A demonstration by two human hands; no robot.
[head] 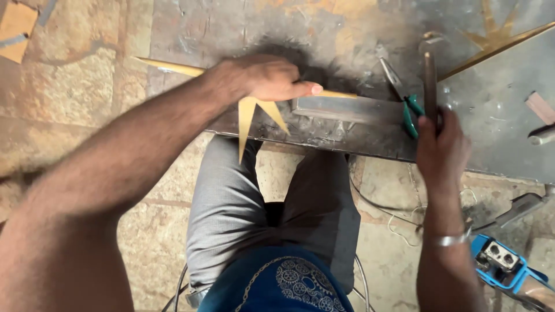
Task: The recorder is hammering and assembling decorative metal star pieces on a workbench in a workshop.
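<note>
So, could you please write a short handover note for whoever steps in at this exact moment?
Left hand: palm down, pressing the yellow star-shaped metal piece onto the steel plate.
Right hand: gripping an upright metal rod, its lower end at the plate near the edge.
Nearby: a grey metal block just right of the star; green-handled pliers lying beside the rod.
Done: star positioned and held against the block.
Left: I cannot tell from this view what work on the star remains.
</note>
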